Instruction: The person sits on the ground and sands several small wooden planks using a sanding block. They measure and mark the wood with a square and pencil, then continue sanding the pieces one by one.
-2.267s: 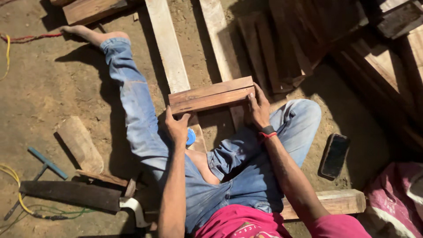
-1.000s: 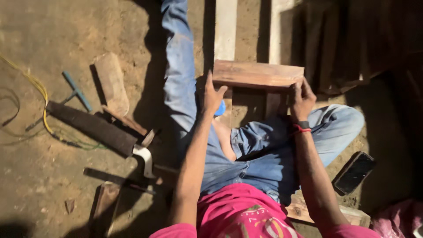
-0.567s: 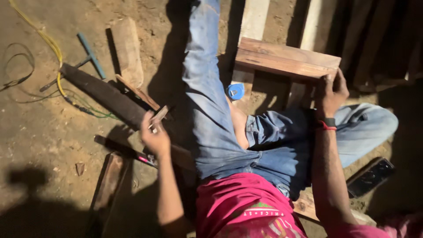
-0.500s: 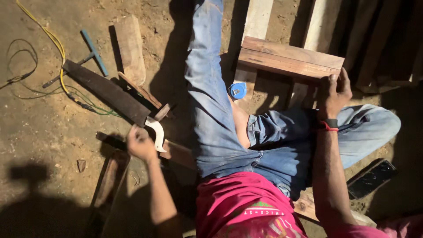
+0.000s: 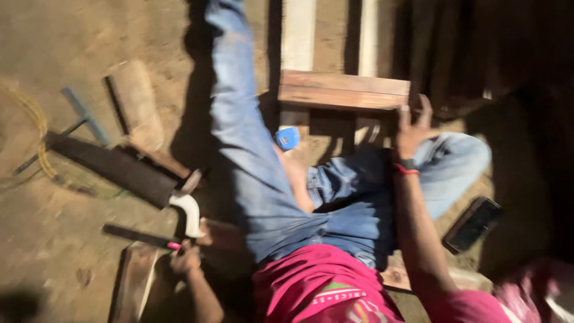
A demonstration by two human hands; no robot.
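Pink shirt (image 5: 323, 287), faded blue jeans (image 5: 251, 173) — red-and-dark wristbands (image 5: 406, 167) on the right wrist.

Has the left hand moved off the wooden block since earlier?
Yes. The left hand has left the wooden block and now lies by the saw handle on the ground.

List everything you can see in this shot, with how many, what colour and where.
Reddish-brown wooden plank block: one, ahead of the knees, lying across two pale boards.
Pale wooden boards: two, light tan, running away under the block.
Dark-bladed handsaw with white handle: one, on the dirt at left.
Small blue round object: one, by the outstretched leg.
Black flat phone: one, on the ground at right.
Blue T-shaped tool: one, far left.
Yellow cord: one, far left, by the saw tip.
Left hand: near the saw handle, touching a dark stick with a pink tip.
Right hand: fingers on the block's right end.
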